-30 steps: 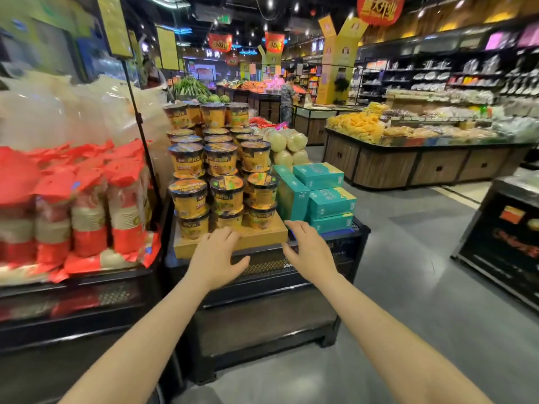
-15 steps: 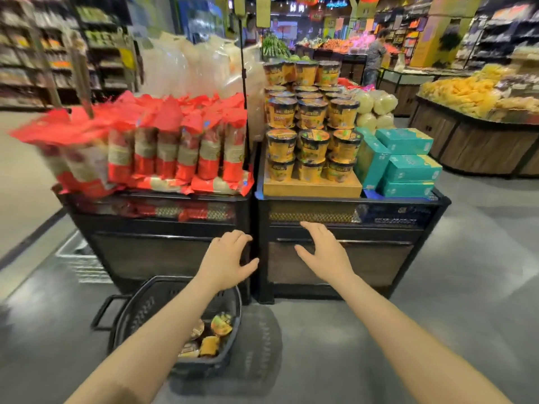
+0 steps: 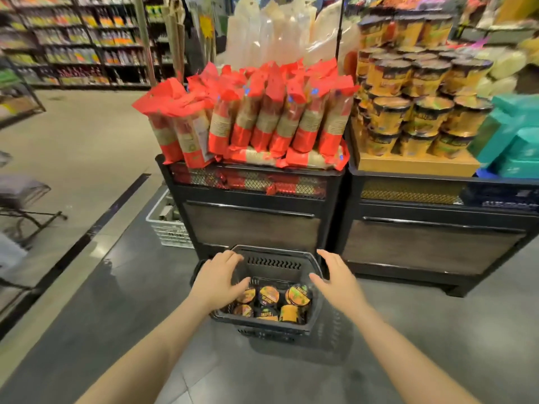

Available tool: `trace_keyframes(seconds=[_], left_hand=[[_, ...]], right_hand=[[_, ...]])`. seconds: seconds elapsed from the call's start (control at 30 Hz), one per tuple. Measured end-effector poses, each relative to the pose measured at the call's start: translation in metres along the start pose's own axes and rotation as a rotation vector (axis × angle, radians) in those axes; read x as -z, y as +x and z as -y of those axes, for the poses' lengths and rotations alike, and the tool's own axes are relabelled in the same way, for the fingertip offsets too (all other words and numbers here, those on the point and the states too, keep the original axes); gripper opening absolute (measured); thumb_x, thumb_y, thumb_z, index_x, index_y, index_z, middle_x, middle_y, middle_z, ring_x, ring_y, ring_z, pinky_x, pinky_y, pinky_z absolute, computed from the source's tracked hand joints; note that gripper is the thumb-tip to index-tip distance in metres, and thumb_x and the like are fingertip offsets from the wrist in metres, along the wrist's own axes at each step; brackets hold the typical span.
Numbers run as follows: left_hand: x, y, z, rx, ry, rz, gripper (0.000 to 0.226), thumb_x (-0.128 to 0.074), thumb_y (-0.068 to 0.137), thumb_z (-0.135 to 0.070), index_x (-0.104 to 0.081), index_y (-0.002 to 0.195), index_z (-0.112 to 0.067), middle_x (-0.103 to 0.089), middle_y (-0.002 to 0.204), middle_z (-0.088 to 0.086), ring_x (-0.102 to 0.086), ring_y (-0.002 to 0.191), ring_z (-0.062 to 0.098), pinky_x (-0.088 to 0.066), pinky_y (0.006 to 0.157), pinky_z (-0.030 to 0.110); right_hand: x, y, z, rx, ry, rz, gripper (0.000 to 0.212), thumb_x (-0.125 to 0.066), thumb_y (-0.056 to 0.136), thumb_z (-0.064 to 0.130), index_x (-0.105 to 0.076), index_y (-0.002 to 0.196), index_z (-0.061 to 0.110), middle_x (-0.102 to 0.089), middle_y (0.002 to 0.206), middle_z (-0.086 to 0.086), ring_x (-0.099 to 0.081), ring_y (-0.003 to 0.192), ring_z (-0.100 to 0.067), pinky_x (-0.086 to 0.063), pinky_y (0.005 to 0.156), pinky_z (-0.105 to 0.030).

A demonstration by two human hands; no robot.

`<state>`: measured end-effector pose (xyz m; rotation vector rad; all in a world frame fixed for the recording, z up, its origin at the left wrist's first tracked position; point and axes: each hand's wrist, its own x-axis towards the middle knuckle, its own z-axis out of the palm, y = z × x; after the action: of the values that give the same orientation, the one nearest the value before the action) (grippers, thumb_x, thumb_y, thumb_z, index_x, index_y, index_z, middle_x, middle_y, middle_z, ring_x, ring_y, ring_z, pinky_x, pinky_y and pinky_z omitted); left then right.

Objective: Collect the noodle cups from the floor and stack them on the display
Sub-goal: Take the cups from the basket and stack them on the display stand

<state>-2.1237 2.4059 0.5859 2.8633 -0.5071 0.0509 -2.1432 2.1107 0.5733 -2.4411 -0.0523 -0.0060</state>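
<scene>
A black shopping basket [image 3: 274, 262] stands on the grey floor in front of the stands. Several yellow and black noodle cups [image 3: 269, 295] lie inside it. My left hand [image 3: 217, 279] hovers over the basket's left rim, fingers apart, holding nothing. My right hand [image 3: 337, 279] hovers over the right rim, also open. The display of stacked noodle cups [image 3: 423, 112] rises in tiers on a wooden board [image 3: 414, 166] atop the right black stand.
The left black stand [image 3: 253, 225] carries red and tan noodle packs [image 3: 256, 121]. A white crate [image 3: 169, 225] sits on the floor at its left. Teal boxes [image 3: 513, 141] lie right of the cup display. Shelves line the far left aisle.
My view has swung down and left from the cup display to the floor. Both hands dropped from the stand's front edge to just above the basket, which now sits centred.
</scene>
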Motion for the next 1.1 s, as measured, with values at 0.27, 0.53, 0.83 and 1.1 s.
trace_keyframes(seconds=[0.27,0.53,0.83,1.1], left_hand=[[-0.038,0.005,0.072,0.049,-0.086,0.122,0.070,-0.035,0.078,-0.064,-0.057,0.128,-0.020,-0.058,0.121,-0.003,-0.055,0.113,0.020,-0.048,0.089,0.040],[-0.110,0.095,0.117,-0.021,-0.078,0.257,0.071,-0.035,0.079,-0.065,-0.058,0.126,-0.017,-0.059,0.119,-0.001,-0.057,0.110,0.022,-0.049,0.086,0.038],[-0.222,0.185,0.154,-0.068,-0.198,0.402,0.051,-0.049,0.079,-0.051,-0.060,0.117,-0.017,-0.058,0.107,-0.002,-0.059,0.099,0.024,-0.052,0.078,0.039],[-0.388,0.196,0.192,-0.008,-0.236,0.511,0.072,-0.034,0.078,-0.061,-0.057,0.129,-0.016,-0.057,0.126,0.001,-0.055,0.117,0.022,-0.047,0.094,0.036]], right_hand=[[-0.092,0.021,-0.001,-0.137,0.000,0.119,0.057,-0.060,0.093,0.038,-0.038,0.144,0.025,-0.042,0.144,0.008,-0.045,0.129,-0.013,-0.042,0.099,-0.030],[-0.157,0.073,-0.053,-0.356,0.065,0.165,0.056,-0.058,0.093,0.038,-0.037,0.144,0.029,-0.046,0.138,0.004,-0.049,0.123,-0.016,-0.046,0.092,-0.034],[-0.232,0.142,-0.126,-0.621,0.118,0.216,0.064,-0.066,0.089,0.034,-0.038,0.144,0.017,-0.050,0.134,-0.008,-0.052,0.121,-0.026,-0.041,0.097,-0.031],[-0.383,0.164,-0.230,-0.804,0.104,0.357,0.079,-0.063,0.087,0.047,-0.026,0.150,0.017,-0.047,0.135,-0.009,-0.050,0.121,-0.029,-0.045,0.096,-0.037]])
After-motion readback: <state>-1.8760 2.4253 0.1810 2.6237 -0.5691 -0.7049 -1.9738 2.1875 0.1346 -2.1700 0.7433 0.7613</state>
